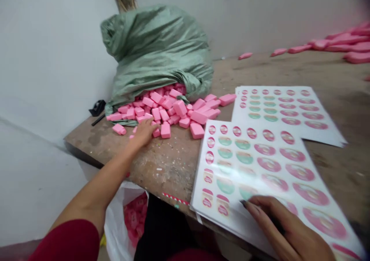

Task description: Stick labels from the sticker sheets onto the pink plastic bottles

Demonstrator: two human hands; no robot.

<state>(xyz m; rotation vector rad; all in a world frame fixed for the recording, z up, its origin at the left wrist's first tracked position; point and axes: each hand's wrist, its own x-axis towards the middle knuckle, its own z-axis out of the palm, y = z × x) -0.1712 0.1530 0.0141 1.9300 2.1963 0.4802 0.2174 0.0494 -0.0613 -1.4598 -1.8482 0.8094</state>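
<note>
My left hand point(143, 133) reaches to the near edge of a heap of small pink plastic bottles point(180, 107). Its fingers are stretched out and touch or nearly touch the nearest bottles; blur hides the exact contact. Over the lower part of the front sticker sheet point(199, 193), my right hand point(285, 224) has thumb and forefinger brought together at the tips. Whether anything thin is between them I cannot make out. The sheet carries rows of pink and green oval labels and lies on a stack of sheets.
A big green sack point(162, 49) spills the bottles onto the worn wooden table point(170, 157). Behind lies a second sticker stack point(320, 134). More pink pieces point(343, 41) lie far right. A black tape dispenser point(97, 107) stands left. Below the edge hangs a white bag point(114, 222) of labelled pink bottles.
</note>
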